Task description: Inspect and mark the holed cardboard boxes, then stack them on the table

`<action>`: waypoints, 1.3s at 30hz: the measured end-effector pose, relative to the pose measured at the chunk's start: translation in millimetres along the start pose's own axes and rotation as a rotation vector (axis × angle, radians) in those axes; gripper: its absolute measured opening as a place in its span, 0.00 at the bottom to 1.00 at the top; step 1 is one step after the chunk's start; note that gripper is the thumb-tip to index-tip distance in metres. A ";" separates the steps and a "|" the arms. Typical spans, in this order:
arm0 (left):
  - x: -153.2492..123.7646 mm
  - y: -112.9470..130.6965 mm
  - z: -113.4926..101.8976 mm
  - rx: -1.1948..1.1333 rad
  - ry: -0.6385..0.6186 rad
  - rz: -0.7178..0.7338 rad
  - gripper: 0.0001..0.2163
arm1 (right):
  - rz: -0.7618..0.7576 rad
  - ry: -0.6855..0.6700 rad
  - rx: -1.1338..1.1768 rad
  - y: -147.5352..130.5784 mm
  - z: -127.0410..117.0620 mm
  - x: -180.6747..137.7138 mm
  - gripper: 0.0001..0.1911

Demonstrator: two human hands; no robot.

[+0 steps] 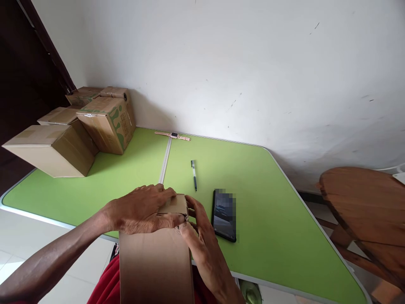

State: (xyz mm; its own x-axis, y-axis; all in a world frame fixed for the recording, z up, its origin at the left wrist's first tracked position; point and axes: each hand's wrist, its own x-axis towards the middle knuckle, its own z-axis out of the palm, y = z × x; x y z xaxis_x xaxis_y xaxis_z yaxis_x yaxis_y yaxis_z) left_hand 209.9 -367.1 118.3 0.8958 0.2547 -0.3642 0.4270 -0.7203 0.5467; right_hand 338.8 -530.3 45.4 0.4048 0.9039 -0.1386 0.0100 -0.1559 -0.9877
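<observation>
A cardboard box (155,266) stands at the table's near edge, close to my body, with a torn corner at its far right. Over its top lies my left hand (142,211), fingers stretched forward and thumb along the edge near that corner. My right hand (199,236) grips the box's right side, its thumb and fingers bent around the torn corner. Just to the right of that hand lies a phone (224,216), dark-cased and partly blurred. Farther off on the green table (259,194) is a pen (194,175).
Several closed cardboard boxes (104,124) are grouped at the table's back left. A pink-strapped watch (174,135) lies by the wall. To the right stands a brown wooden stool or small table (363,207). A dark door (28,84) is at the left.
</observation>
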 end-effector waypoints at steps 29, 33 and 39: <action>7.2 -53.1 2.2 -0.281 -0.119 0.074 0.44 | -0.085 0.336 -0.016 21.5 -63.6 76.0 0.16; 5.3 -48.2 0.6 -0.296 -0.097 0.062 0.42 | -0.385 0.275 0.330 2.1 -27.4 10.2 0.09; 4.5 -48.5 4.4 -0.301 -0.077 0.061 0.43 | -0.561 0.375 0.099 18.1 3.0 -11.0 0.07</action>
State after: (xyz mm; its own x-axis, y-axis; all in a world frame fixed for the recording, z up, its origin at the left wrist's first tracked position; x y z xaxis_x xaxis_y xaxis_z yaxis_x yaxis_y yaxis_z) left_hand 192.7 -333.8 86.8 0.9139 0.1589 -0.3735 0.4002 -0.5061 0.7640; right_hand 331.8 -541.9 28.9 0.6526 0.6350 0.4133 0.2345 0.3495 -0.9071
